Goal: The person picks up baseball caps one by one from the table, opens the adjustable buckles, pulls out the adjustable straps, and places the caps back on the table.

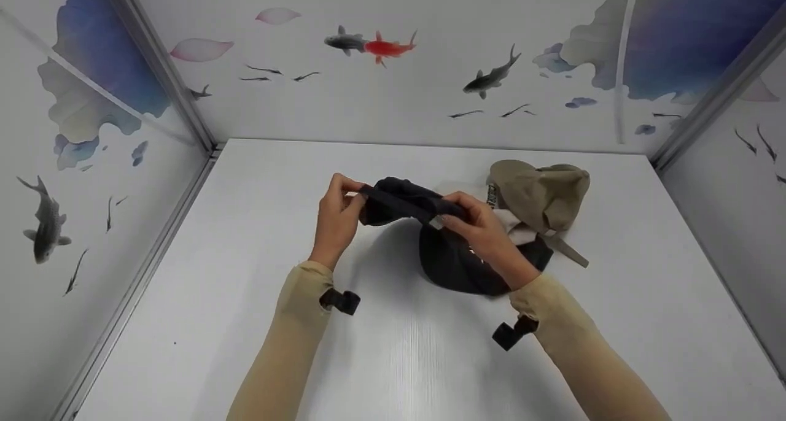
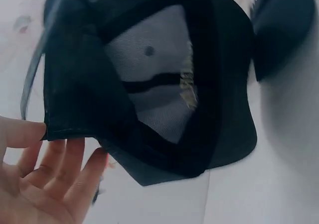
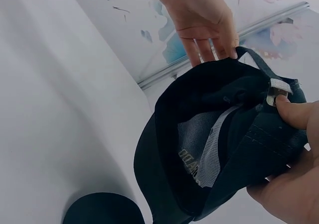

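Observation:
Held up over the table between both hands is a black baseball cap [image 1: 393,201], its opening and mesh lining showing in the wrist views. My left hand [image 1: 334,221] pinches the back edge at one side between thumb and fingers. At the other side of the back, my right hand [image 1: 488,234] grips the fabric, with its thumb on the metal buckle [image 3: 278,89] of the strap [image 3: 258,62]. A second black cap [image 1: 451,267] lies on the table below the right hand. Beside it is a khaki cap [image 1: 540,194], with a pale piece of fabric [image 1: 514,224] showing between them.
The white table [image 1: 245,298] is enclosed by panels with fish paintings at the back [image 1: 424,96] and on both sides. A loose khaki strap [image 1: 570,252] sticks out to the right of the lying caps. Black camera mounts sit on both sleeved wrists.

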Demonstrator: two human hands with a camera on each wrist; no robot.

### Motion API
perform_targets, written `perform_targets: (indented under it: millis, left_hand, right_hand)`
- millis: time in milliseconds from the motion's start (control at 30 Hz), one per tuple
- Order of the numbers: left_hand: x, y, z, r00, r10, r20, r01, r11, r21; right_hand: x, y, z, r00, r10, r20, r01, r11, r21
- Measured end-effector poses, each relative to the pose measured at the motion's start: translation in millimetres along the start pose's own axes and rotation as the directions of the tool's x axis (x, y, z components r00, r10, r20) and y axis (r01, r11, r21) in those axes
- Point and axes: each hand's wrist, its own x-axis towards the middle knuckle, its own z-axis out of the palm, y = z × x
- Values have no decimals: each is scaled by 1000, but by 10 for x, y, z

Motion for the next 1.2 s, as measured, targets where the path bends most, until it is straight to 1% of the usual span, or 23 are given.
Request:
perform_targets:
  millis: [33, 100, 133, 200, 267, 333, 367, 433, 500, 533, 567, 600, 633, 700, 800, 867, 933, 1000, 1067, 1200]
  left_hand:
    - [3, 5, -19, 1000, -8, 15, 8, 1000, -12]
    - [5, 27, -63, 998, 9, 62, -7, 999, -33]
    - [3, 40, -88, 995, 24, 96, -22, 999, -24]
    - [-3, 71, -145, 983, 43, 177, -43, 999, -1]
    - [-6, 94, -207, 965, 38, 259, -46, 999, 25]
    - [-7, 107, -270, 944, -4, 331, -25, 996, 85]
    - [-7, 114, -301, 930, -33, 367, -12, 993, 119]
    - [-7, 119, -357, 899, -74, 432, -10, 982, 191]
    - [-13, 127, -402, 871, -118, 477, -4, 969, 247]
    - [-17, 132, -420, 861, -132, 491, -6, 963, 270]
    - [-21, 138, -432, 856, -144, 497, -7, 958, 288]
    - [-23, 140, -436, 855, -146, 498, -13, 953, 301]
    - [-25, 141, -436, 857, -145, 495, -19, 950, 311]
    - [-27, 143, -418, 866, -128, 483, -37, 947, 318]
    - [-17, 151, -354, 880, -93, 465, -61, 951, 304]
    - [-5, 161, -297, 889, -79, 452, -64, 954, 293]
    - [13, 171, -241, 894, -60, 444, -76, 956, 282]
    - [27, 181, -194, 895, -41, 444, -93, 956, 277]
    - [36, 189, -162, 893, -23, 449, -112, 955, 273]
    - [35, 204, -140, 887, -19, 462, -124, 952, 279]
  right_hand:
    - [0, -1, -6, 1000, -7, 8, 7, 1000, -3]
    - [-3, -2, -16, 1000, -14, 14, 14, 1000, -12]
    - [-4, -3, -21, 1000, -20, 17, 20, 1000, -16]
    - [-9, -2, -32, 999, -28, 23, 29, 999, -22]
    - [-16, -2, -44, 999, -36, 29, 37, 999, -32]
    - [-23, -1, -55, 998, -41, 40, 43, 998, -41]
    - [-27, -2, -60, 998, -40, 45, 42, 998, -43]
    - [-32, -5, -69, 998, -37, 51, 39, 998, -51]
    - [-40, -10, -76, 998, -25, 60, 28, 998, -50]
    - [-44, -11, -78, 998, -23, 66, 26, 998, -51]
    - [-47, -11, -81, 997, -23, 72, 27, 998, -51]
    - [-49, -11, -83, 997, -23, 79, 27, 998, -50]
    - [-52, -10, -84, 996, -25, 86, 30, 998, -50]
    - [-57, -11, -85, 995, -33, 94, 37, 998, -48]
    - [-66, -17, -85, 995, -45, 93, 50, 997, -53]
    - [-69, -16, -84, 994, -55, 91, 61, 996, -66]
    - [-76, -14, -86, 995, -54, 87, 61, 995, -81]
    - [-81, -9, -86, 995, -45, 86, 53, 995, -90]
    - [-87, -7, -88, 995, -33, 90, 41, 995, -89]
    - [-99, -22, -87, 994, -19, 110, 27, 997, -76]
